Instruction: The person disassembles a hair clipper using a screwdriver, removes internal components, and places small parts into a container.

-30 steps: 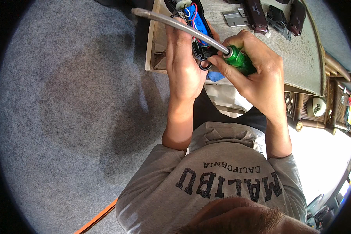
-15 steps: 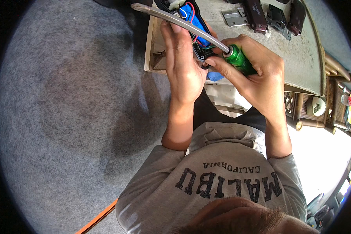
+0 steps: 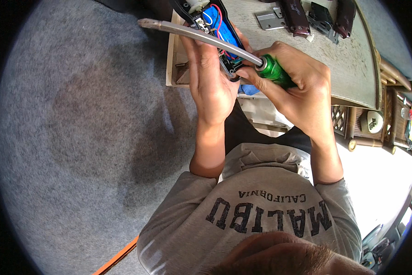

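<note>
My left hand (image 3: 211,91) is closed round an opened hair clipper (image 3: 211,20), above the near left part of the table. Its black shell lies bare, with a blue battery, red and white wires and a pale part at the far end. In my right hand (image 3: 306,87) is a screwdriver (image 3: 273,72) with a clear green handle. The long metal shaft points to the left and crosses over the clipper and my left fingers; its tip is beyond them, apart from the clipper. My right thumb reaches the clipper's near end.
On the worn table (image 3: 348,82) lie a maroon clipper cover (image 3: 297,18), a second maroon cover (image 3: 346,18), a metal blade plate (image 3: 271,20) and a dark blade part (image 3: 322,20). A blue item (image 3: 249,89) sits by the near edge. Bamboo furniture (image 3: 368,142) stands at right, grey carpet (image 3: 87,137) at left.
Both hands have shifted slightly left with the clipper and screwdriver. The clipper's near end has dropped a little, and more of the blue battery shows. Both grips stay the same.
</note>
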### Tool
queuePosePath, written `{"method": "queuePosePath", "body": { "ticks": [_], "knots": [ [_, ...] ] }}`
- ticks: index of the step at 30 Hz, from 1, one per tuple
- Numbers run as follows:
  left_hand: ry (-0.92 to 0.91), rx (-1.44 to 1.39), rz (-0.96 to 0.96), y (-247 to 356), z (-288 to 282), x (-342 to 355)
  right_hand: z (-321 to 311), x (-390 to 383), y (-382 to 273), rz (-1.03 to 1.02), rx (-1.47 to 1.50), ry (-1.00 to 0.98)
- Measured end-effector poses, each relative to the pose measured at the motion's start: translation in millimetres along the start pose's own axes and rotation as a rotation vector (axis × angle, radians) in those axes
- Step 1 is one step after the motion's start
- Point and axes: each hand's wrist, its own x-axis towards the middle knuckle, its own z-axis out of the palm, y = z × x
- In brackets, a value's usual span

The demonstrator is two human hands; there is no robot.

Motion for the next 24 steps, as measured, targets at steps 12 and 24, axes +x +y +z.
{"method": "queuePosePath", "body": {
  "ticks": [12, 24],
  "knots": [
    [-0.068, -0.093, -0.01, 0, 1, 8, 4, 6, 8, -0.08, 0.004, 0.053],
    [0.024, -0.015, -0.04, -1, 7, 15, -5, 13, 7, -0.039, 0.052, -0.008]
  ]
}}
